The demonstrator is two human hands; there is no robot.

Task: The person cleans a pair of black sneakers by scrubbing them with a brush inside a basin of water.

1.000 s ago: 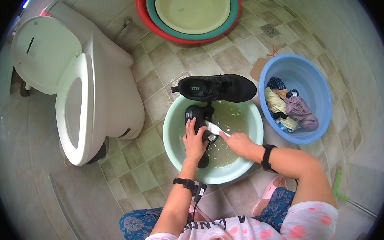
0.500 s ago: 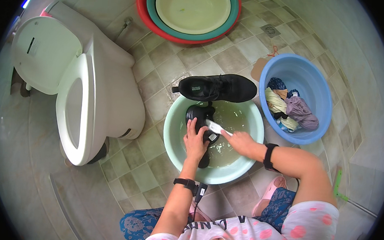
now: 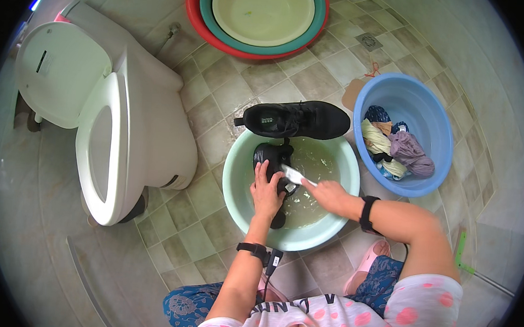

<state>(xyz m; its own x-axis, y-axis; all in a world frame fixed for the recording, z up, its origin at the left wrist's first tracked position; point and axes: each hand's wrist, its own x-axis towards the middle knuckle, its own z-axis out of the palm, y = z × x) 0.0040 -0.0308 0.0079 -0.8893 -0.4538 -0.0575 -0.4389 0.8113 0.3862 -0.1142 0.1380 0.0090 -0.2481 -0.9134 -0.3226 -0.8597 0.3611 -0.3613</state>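
Note:
A pale green basin (image 3: pixel 349 174) of cloudy water stands on the floor before me, with a black shoe (image 3: pixel 265 152) in its left half. My left hand (image 3: pixel 265 194) grips this shoe, its fingers laid over the upper and the thumb toward the opening. In my right hand (image 3: pixel 329 194) is a white scrubbing brush (image 3: pixel 293 175), whose head meets the shoe just beyond my left fingers; the bristles are hidden. The second black shoe (image 3: pixel 320 120) lies sideways across the basin's far rim, toe pointing right.
To the right, a blue basin (image 3: pixel 444 137) holds crumpled clothes (image 3: pixel 409 150). Nested red, green and cream basins (image 3: pixel 263 21) sit at the far side. A toilet (image 3: pixel 158 116) with a raised lid stands left. A green-headed pole (image 3: pixel 461 251) is at far right, a floor drain (image 3: pixel 369 42) beyond.
The water's ripples and glints have shifted. Both hands, the brush and the shoes stay in nearly the same places.

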